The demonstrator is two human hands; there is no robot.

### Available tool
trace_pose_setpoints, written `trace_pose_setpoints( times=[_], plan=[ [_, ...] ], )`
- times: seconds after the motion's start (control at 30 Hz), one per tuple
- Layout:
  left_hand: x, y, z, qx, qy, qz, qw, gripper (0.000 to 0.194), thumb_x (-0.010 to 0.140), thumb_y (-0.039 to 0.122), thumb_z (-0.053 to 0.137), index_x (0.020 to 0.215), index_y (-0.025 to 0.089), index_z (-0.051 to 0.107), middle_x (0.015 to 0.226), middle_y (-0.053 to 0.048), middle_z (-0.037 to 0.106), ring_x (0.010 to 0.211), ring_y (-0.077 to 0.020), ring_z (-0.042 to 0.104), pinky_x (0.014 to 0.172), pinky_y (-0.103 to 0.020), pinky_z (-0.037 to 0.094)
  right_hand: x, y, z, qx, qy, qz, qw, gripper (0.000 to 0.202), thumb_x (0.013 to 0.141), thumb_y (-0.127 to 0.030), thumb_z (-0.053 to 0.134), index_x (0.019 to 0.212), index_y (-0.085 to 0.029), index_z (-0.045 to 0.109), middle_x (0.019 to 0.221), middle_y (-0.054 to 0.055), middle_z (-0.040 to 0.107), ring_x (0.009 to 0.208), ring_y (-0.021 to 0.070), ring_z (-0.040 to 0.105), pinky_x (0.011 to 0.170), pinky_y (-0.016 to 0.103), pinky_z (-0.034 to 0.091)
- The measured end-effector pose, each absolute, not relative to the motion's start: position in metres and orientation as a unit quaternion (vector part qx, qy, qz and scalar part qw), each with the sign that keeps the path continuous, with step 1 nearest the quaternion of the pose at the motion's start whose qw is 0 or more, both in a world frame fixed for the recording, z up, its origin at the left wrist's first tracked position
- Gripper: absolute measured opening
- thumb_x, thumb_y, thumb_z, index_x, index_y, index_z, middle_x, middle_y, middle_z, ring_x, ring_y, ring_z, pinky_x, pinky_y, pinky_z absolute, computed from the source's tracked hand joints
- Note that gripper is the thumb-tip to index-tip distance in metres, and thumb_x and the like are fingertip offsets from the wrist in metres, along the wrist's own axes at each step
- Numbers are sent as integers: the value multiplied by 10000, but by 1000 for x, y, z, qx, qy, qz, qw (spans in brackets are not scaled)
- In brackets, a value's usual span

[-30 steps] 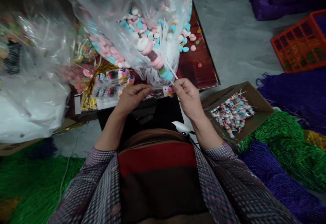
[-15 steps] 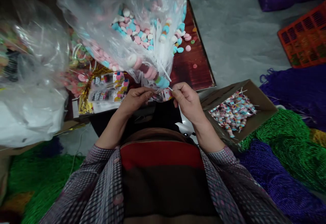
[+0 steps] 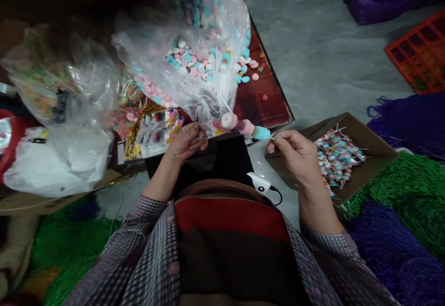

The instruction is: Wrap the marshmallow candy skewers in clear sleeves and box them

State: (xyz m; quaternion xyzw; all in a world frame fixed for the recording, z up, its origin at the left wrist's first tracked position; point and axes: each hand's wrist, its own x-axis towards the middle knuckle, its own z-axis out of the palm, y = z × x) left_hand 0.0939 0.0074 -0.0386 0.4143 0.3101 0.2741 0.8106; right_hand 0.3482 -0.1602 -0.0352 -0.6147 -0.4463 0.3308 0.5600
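Observation:
Between my hands a candy skewer [image 3: 246, 126] lies almost level, with pink, white and blue pieces threaded on a white stick. My right hand [image 3: 292, 150] pinches the stick's bare end beside the blue piece. A small clear wrapper [image 3: 212, 130] with a coloured print is pinched by my left hand [image 3: 188, 143], and its open side meets the skewer's white end. Behind them a large clear bag [image 3: 153, 41] of pink, blue and white candies lies on the dark red table [image 3: 266, 106], with a bundle of white sticks [image 3: 222, 86] on it.
To the right, a cardboard box [image 3: 377, 150] holds many wrapped skewers. Printed wrappers [image 3: 160, 127] and gold ties [image 3: 134, 146] lie left on the table, near a white plastic bag [image 3: 62, 162]. Green strands [image 3: 410, 194] and an orange crate [image 3: 420, 51] are on the floor at right.
My right hand has moved right with the skewer, which has turned from slanting to nearly level. The wrapper in my left hand now shows beside the skewer's end. The view has shifted slightly.

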Motion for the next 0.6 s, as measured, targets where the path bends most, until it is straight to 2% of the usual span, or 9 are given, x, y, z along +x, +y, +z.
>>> trace_pose_setpoints(
  times=[0.27,0.47,0.6],
  plan=[
    [93,9,-44,413,296,263,820,487,593,543,958,647,164,657,366,143,329,282,-2,247,422,-212,464,359,-169,-40,-662,-480,263,513,194,992,-363,606,857,-237,668,729,-24,704,653,105,650,630,255,516],
    [88,15,-49,406,319,260,816,502,549,537,979,708,154,697,351,141,354,279,-6,259,423,-223,487,363,-171,-39,-682,-522,210,467,201,978,-367,619,834,-239,676,735,-2,711,670,133,655,616,277,497],
    [84,19,-49,407,328,264,811,516,509,519,999,740,158,714,341,140,366,279,-13,260,408,-228,483,364,-172,-41,-687,-512,214,469,184,965,-370,633,851,-236,686,732,3,712,675,141,661,591,270,486]
  ],
)
